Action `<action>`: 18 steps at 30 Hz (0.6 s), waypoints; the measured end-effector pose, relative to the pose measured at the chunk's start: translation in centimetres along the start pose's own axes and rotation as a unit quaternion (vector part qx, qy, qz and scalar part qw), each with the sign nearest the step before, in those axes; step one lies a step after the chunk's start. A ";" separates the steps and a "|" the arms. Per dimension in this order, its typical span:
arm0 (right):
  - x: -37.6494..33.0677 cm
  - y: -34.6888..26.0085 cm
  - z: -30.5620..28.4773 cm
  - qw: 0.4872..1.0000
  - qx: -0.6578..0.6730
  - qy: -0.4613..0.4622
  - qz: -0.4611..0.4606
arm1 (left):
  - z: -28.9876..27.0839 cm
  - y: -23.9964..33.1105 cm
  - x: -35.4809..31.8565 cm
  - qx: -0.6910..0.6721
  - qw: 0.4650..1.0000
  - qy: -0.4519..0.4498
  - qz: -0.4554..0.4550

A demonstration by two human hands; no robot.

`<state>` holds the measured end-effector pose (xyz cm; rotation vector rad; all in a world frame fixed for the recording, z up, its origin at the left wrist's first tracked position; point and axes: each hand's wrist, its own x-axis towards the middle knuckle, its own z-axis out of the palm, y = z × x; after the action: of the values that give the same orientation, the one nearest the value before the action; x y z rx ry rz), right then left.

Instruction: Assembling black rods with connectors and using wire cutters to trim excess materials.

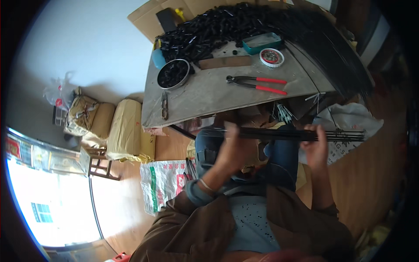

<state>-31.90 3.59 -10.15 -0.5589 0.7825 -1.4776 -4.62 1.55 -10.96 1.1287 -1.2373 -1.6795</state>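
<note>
We look down on a grey worktable [205, 102] filling the far middle of the room, with a broad heap of glossy black pieces [218, 26] along its far side. At the table's far right, a fan of long thin black rods [334, 54] spills over the edge, and a white sack [345, 112] lies below it on the right. Near us, across blue-jeaned legs [283, 170], a bundle of black rods [270, 134] runs left to right, just off the table's near edge, its slim ends spreading at the right. Our left hand [235, 148] lies over the bundle's left part, blurred; we cannot tell how tightly its fingers close. Our right hand [316, 147] curls closed around the bundle toward the right end, palm turned up. To handle it well, we judge, we keep both hands level and well apart, the right snug enough to stop rods sliding out of line, the left steady without bending them. Smaller things sit on the table: red-handled pincers [262, 80] nearest the bundle, a metal bowl [188, 76] of black bits at left, a teal tray [264, 49] farther off, and a round white dish [271, 65] beside it.
</note>
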 end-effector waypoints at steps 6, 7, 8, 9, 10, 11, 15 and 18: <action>0.9 2.4 4.6 0.808 -0.554 -0.011 -0.198 | 6.3 6.5 -1.4 0.027 0.966 -0.008 0.257; 1.3 4.3 4.9 0.780 -0.572 -0.064 -0.243 | 6.4 7.7 -1.2 0.069 0.911 0.034 0.406; 1.3 5.7 5.3 0.747 -0.589 -0.109 -0.287 | 6.5 8.6 -1.7 0.067 0.908 0.034 0.412; 1.1 6.4 5.7 0.744 -0.591 -0.110 -0.292 | 6.3 9.4 -2.3 0.088 0.926 0.021 0.365; 0.9 7.8 6.4 0.737 -0.605 -0.122 -0.273 | 5.8 9.6 -3.2 0.119 0.941 0.018 0.315; 0.6 8.9 7.1 0.730 -0.620 -0.134 -0.254 | 5.4 9.4 -3.4 0.102 0.945 0.048 0.308; -0.5 9.2 9.8 0.707 -0.667 -0.131 -0.197 | 3.4 8.0 -3.5 0.117 0.934 0.152 0.302; -0.4 7.3 12.1 0.834 -0.498 -0.185 -0.151 | -0.3 7.7 -2.9 0.192 0.919 0.130 0.319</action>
<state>-17.98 2.73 -7.75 -1.7723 1.1598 -1.0746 -2.90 2.19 -2.92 0.9732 -1.5792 -0.7951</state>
